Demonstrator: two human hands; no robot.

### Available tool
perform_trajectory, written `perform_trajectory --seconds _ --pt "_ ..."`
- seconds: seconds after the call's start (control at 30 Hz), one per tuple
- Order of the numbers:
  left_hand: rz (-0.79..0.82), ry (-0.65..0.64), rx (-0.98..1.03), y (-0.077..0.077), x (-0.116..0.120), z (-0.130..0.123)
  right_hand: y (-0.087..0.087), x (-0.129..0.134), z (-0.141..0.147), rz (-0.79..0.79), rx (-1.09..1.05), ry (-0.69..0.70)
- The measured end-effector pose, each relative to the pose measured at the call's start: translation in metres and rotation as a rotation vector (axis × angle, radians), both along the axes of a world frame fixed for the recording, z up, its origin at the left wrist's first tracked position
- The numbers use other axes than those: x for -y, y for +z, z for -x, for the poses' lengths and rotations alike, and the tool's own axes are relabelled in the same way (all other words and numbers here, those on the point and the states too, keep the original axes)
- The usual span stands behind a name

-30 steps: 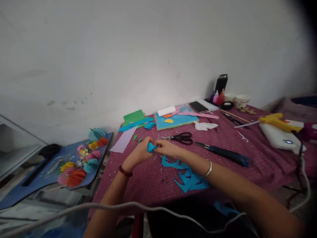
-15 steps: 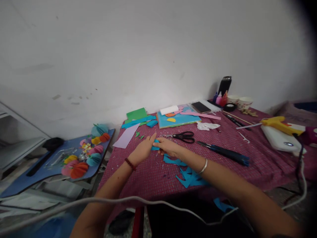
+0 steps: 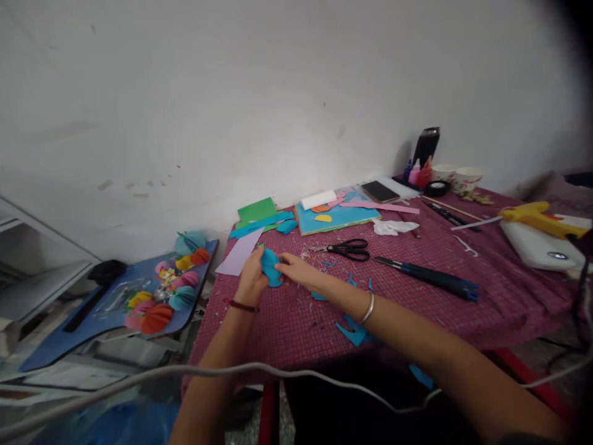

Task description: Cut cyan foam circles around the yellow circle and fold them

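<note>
A round piece of blue paper (image 3: 270, 268) is held up over the table between my two hands. My left hand (image 3: 252, 272) grips its left side, fingers closed on it and partly hidden. On the opposite edge, my right hand (image 3: 293, 269) pinches the paper between thumb and fingers. Just beyond the right hand lie black-handled scissors (image 3: 347, 248). Blue paper scraps (image 3: 354, 332) are strewn under and beside my right forearm. A lilac paper sheet (image 3: 239, 252) rests behind my left hand.
A dark blue cutter (image 3: 430, 280) lies at the right, near a yellow glue gun (image 3: 537, 216) on a white box. Papers, a phone (image 3: 380, 191), small paint bottles and cups line the back. Folded paper pumpkins (image 3: 157, 318) sit on a blue board at left. A white cable crosses the foreground.
My hands have shifted slightly left and turned. The blue paper, mostly covered before, now shows as a wide rounded piece. The view has also shifted a little.
</note>
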State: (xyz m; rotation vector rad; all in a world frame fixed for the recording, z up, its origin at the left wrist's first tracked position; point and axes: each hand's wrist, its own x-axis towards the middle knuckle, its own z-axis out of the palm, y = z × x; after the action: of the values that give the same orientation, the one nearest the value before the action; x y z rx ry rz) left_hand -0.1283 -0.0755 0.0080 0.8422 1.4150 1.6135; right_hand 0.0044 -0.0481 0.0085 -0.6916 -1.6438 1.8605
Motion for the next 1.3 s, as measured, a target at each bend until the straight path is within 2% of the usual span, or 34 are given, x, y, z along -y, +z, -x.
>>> perform_trajectory --seconds 0.1,0.2,0.37,0.57,0.67,0.77,0.9,1.0,1.13,1.3 --pt "0.074 0.008 -0.295 0.006 -0.002 0.024 -0.002 -0.016 -0.014 -0.023 0.039 0.031" --pt "0.156 -0.086 -0.621 0.006 0.0 0.035 -0.012 -0.027 -0.024 -0.037 0.076 0.04" --pt "0.148 -0.185 -1.078 -0.014 -0.001 0.022 -0.031 -0.031 -0.027 -0.094 0.126 0.033" --pt "0.184 -0.156 -1.423 -0.04 -0.001 0.01 -0.042 -0.036 -0.027 -0.196 0.16 0.025" --pt "0.247 -0.09 -1.525 -0.044 0.0 0.006 -0.046 -0.041 -0.027 -0.26 0.196 0.008" --pt "0.319 -0.027 -1.593 -0.04 -0.005 0.003 -0.047 -0.044 -0.028 -0.349 0.257 -0.01" --pt "0.376 -0.024 -1.66 -0.029 -0.024 0.0 -0.042 -0.044 -0.035 -0.492 0.355 -0.001" --pt "0.419 -0.002 -1.704 -0.028 -0.037 -0.004 -0.035 -0.042 -0.041 -0.603 0.423 0.015" --pt "0.543 0.101 -1.702 -0.035 -0.043 -0.012 -0.029 -0.04 -0.044 -0.725 0.492 0.03" --pt "0.676 0.179 -1.631 -0.037 -0.047 -0.021 -0.028 -0.039 -0.042 -0.805 0.539 0.047"
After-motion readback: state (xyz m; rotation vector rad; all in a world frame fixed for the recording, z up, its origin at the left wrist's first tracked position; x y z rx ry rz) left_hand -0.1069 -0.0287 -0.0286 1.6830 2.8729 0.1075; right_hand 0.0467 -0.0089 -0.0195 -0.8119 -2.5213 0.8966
